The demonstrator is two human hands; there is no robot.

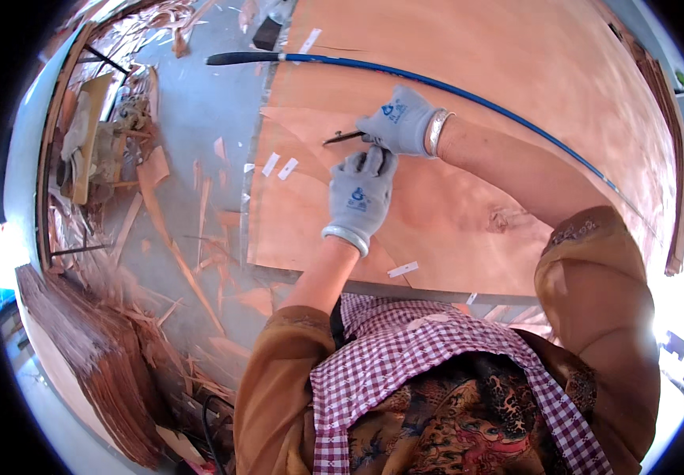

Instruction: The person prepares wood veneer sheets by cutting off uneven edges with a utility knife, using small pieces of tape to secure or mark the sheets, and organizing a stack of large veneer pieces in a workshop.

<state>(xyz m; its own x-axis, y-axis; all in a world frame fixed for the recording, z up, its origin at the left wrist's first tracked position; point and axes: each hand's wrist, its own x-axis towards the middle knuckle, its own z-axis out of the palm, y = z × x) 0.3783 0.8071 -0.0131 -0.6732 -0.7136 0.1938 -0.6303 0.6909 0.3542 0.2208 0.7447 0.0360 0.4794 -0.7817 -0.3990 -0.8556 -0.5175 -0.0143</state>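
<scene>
A broad sheet of orange-brown wood veneer (452,206) lies in front of me, with a crack or seam near its left edge. My right hand (403,123), in a grey-white glove, is closed round a slim dark knife-like tool (343,138) whose tip points left, over the veneer. Just below it, my left hand (360,194), gloved alike, has its fingers bent together and close against the right hand. What they hold, if anything, is hidden. Short white tape strips (270,165) are on the veneer left of my hands, with another tape strip (403,269) near its front edge.
A long blue rod (437,82) with a black handle crosses the sheet beyond my hands. Veneer scraps (176,229) litter the grey floor at left. A stack of veneer sheets (96,364) stands lower left, and a metal-framed rack (81,158) holds offcuts upper left.
</scene>
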